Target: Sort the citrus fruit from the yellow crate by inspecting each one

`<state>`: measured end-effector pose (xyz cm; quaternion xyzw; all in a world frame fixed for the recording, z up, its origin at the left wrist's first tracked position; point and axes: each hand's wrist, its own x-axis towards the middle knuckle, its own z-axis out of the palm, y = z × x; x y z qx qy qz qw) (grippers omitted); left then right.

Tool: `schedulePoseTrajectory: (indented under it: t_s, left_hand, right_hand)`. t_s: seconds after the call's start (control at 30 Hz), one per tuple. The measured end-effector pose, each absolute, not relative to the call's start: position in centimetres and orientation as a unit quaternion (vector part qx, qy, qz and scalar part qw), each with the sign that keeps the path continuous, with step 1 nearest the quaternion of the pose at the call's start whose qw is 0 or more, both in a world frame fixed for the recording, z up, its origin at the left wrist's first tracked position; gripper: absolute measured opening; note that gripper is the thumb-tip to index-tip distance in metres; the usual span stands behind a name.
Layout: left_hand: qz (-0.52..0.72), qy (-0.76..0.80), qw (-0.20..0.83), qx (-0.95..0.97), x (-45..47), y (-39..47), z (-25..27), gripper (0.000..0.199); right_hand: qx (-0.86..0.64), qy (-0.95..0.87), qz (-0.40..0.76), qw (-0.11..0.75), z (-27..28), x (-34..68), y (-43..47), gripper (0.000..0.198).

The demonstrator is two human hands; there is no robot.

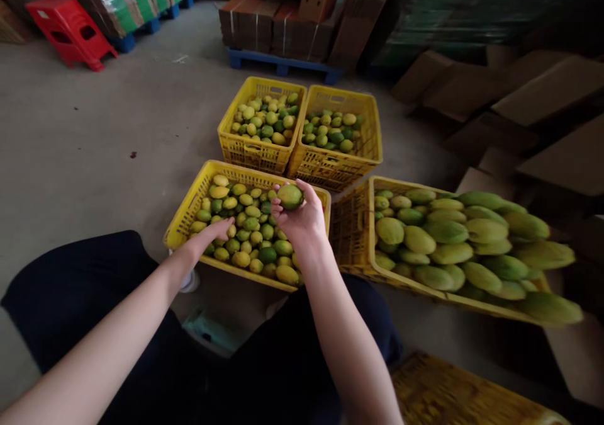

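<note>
In the head view a greenish-yellow lemon [290,196] rests in my right hand [302,218], with the fingers curled around it and the palm turned up. My right hand is above the right side of a yellow plastic crate [189,204] full of yellow and green lemons. My left hand [218,230] reaches down into the middle of that crate. Its fingers close around a yellow lemon [231,231] among the others; some fingertips are hidden. Green and yellow lemons, such as a dark green lemon [267,255], lie loose below both hands.
Two yellow crates, a left one [255,150] and a right one [337,167], stand behind with lemons inside. A fuller crate [352,230] is at the right. Flattened cardboard [552,91], a red stool [70,31] and a blue pallet [283,63] with cartons stand farther off.
</note>
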<state>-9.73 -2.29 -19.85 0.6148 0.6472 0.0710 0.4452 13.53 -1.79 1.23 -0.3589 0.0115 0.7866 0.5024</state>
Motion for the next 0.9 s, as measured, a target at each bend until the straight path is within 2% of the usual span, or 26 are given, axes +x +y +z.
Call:
schedulePoseTrajectory:
  t_s: [0.17, 0.23, 0.4, 0.47, 0.57, 0.67, 0.8, 0.9]
  left_hand:
    - [-0.077, 0.614, 0.338, 0.709, -9.5, -1.2, -20.6, 0.064]
    - [-0.095, 0.615, 0.299, 0.724, -9.5, -2.0, -20.5, 0.059]
    - [-0.049, 0.613, 0.263, 0.743, -8.9, -3.6, -18.2, 0.055]
    - [0.022, 0.607, 0.268, 0.748, -8.3, -2.8, -15.6, 0.055]
    - [0.212, 0.581, 0.327, 0.714, -7.0, -0.7, -9.4, 0.054]
    - [0.350, 0.522, 0.472, 0.619, -6.0, 0.6, -2.7, 0.052]
    - [0.399, 0.428, 0.664, 0.465, -5.7, -0.4, 2.0, 0.052]
    - [0.403, 0.382, 0.726, 0.406, -6.2, -1.7, 2.0, 0.051]
  right_hand:
    - [-0.365, 0.007, 0.786, 0.499, 1.2, 13.0, -1.7, 0.009]
    - [-0.371, 0.005, 0.784, 0.497, 1.3, 12.8, -1.8, 0.008]
    - [-0.343, -0.025, 0.777, 0.527, 1.3, 12.6, -2.0, 0.012]
    - [-0.330, -0.046, 0.770, 0.545, 1.2, 12.7, -2.0, 0.012]
    - [-0.330, -0.065, 0.746, 0.574, 0.8, 12.8, -1.8, 0.009]
    - [-0.354, -0.084, 0.731, 0.577, 0.1, 13.0, -1.6, 0.011]
    - [-0.387, -0.123, 0.723, 0.559, -0.7, 13.4, -2.1, 0.015]
    - [-0.375, -0.151, 0.709, 0.578, -1.0, 13.4, -3.1, 0.030]
